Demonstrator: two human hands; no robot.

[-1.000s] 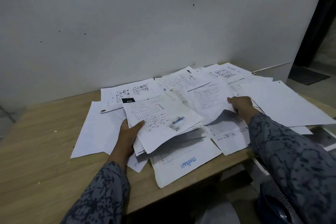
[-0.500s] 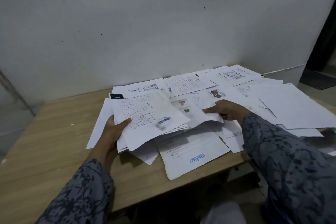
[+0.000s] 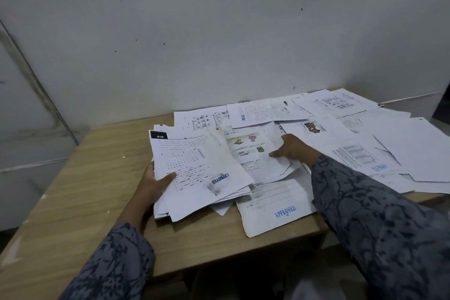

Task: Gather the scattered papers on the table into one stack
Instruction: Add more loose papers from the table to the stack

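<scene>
My left hand grips the left edge of a stack of papers, thumb on the top sheet, which bears a smudged blue "APPROVED" stamp. My right hand holds a sheet with coloured pictures by its right edge, just right of the stack and partly under its top sheet. Several more printed and blank sheets lie scattered across the right and back of the wooden table. Another "APPROVED" sheet lies at the table's front edge.
A plain grey wall stands right behind the table. The table's left half shows bare wood. Some sheets at the right overhang the table's edge. Dark floor lies below the front edge.
My right hand has drawn the picture sheet leftward toward the stack. The stack in my left hand has stayed near the table's middle while the camera has swung left.
</scene>
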